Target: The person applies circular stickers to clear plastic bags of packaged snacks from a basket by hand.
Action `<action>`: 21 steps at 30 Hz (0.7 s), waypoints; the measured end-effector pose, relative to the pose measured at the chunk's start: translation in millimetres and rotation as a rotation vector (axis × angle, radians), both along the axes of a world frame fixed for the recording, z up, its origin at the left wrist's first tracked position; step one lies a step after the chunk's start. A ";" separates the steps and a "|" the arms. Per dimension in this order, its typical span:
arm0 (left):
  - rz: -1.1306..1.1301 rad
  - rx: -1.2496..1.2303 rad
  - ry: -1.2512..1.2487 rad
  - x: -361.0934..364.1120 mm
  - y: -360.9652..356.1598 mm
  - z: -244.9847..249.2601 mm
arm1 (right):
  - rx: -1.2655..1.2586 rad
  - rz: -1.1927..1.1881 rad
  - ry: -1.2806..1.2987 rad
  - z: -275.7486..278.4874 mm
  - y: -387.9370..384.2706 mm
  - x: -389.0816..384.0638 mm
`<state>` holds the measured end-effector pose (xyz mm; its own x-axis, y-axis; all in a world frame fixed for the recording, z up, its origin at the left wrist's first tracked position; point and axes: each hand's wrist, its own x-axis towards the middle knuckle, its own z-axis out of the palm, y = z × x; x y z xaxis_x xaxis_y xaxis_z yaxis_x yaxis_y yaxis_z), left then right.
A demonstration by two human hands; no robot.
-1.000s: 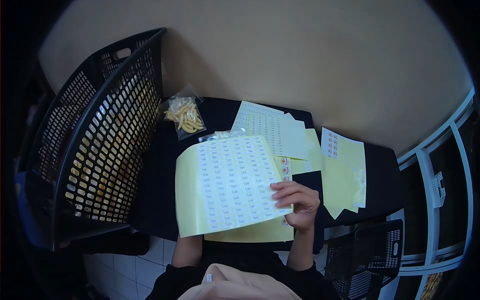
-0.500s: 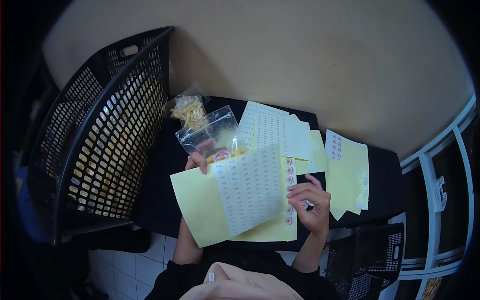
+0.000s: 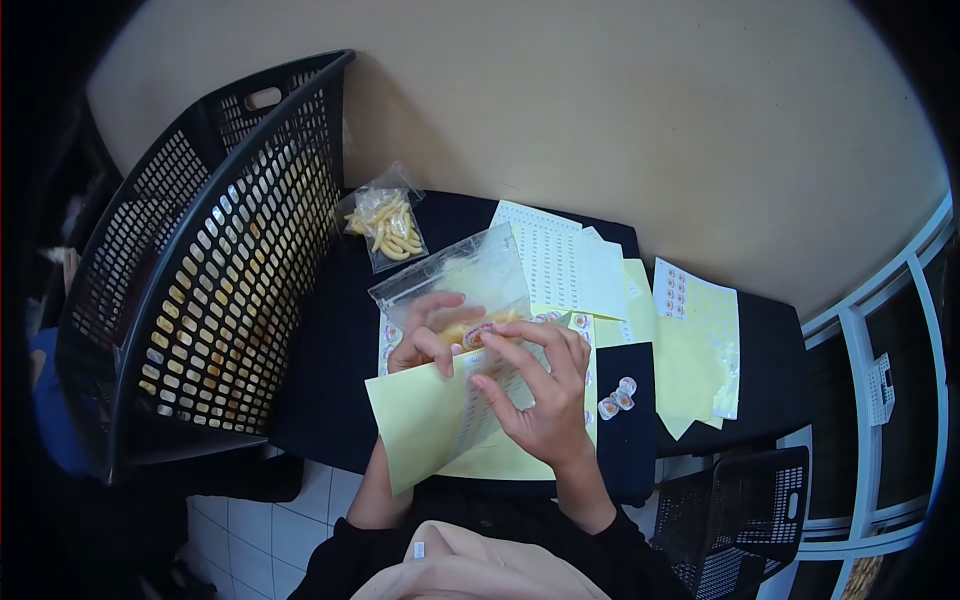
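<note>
My left hand holds a yellow sticker sheet by its top edge; the sheet is bent, with printed labels on its right part. Beside it, my right hand has its fingers at a round logo sticker, near the sheet's top edge. Behind both hands lies a clear zip bag with pale yellow snacks in it. Another sheet with round logo stickers lies flat beneath. Several small round stickers sit on the black cloth to the right.
A large black basket stands on the left. Near it lies a bag of snack sticks. White label sheets and yellow sheets are spread at the back and right. A smaller black basket stands at the lower right.
My right hand has moved left from the sheet's right edge to the logo sticker. The held sheet has bent and shifted, uncovering small round stickers on the right. The zip bag has shifted right.
</note>
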<state>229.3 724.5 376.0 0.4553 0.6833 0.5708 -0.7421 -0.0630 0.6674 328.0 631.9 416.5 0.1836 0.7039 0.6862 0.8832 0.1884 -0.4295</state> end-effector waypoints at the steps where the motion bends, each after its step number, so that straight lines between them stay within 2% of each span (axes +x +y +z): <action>1: 0.006 0.000 -0.003 0.2 -0.1 0.0 | 0.025 0.005 0.025 -4.4 1.9 1.1; 9: 0.020 -0.033 0.062 -6.0 -6.6 4.5 | 0.001 0.075 0.121 -0.4 -2.3 0.2; 11: 0.001 -0.068 0.053 -5.8 -6.8 4.9 | -0.048 0.191 0.286 0.6 -4.5 1.6; 12: -0.007 -0.082 0.077 -5.2 -6.5 4.9 | -0.047 0.189 0.285 1.5 -5.6 3.6; 14: -0.017 -0.097 0.102 -4.3 -4.9 3.1 | -0.150 0.329 0.363 3.0 -7.9 7.2; 15: -0.070 -0.093 0.087 -3.4 -2.6 -0.1 | -0.150 0.328 0.362 3.4 -8.1 6.8; 17: -0.122 -0.090 0.072 -0.9 0.1 -3.5 | -0.248 0.397 0.633 3.8 -7.6 5.0; 21: -0.194 -0.091 0.091 2.8 4.9 -10.1 | -0.284 0.469 0.765 -2.1 -4.9 4.5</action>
